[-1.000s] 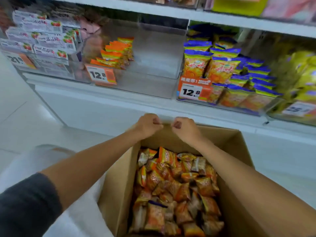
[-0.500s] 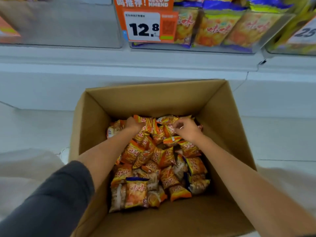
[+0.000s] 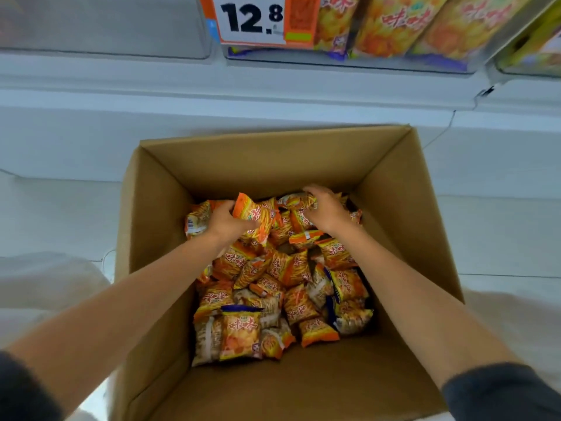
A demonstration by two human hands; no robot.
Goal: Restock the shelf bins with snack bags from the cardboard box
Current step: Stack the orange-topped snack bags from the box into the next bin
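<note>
Both hands deep in the cardboard box (image 3: pixel 170 208), left hand (image 3: pixel 226 223) clamped on an orange snack bag (image 3: pixel 253 215), right hand (image 3: pixel 324 209) gripping another, pile barely dented, bins (image 3: pixel 394 60) above awaiting stock.

The cardboard box (image 3: pixel 170 226) is set on the floor in front of the shelf (image 3: pixel 273 95), and a heap of snack bags (image 3: pixel 282 275) is held inside it, piled toward the far wall while the near part of the box floor is left bare. Both hands are placed in the far part of the heap, the left hand (image 3: pixel 226 223) to the left on one bag (image 3: pixel 256 218) and the right hand (image 3: pixel 323 208) to the right on another. Above and beyond the box, shelf bins (image 3: pixel 349 60) are lined along the shelf, with a price tag (image 3: pixel 252 19) fixed at the front of the middle one.
</note>
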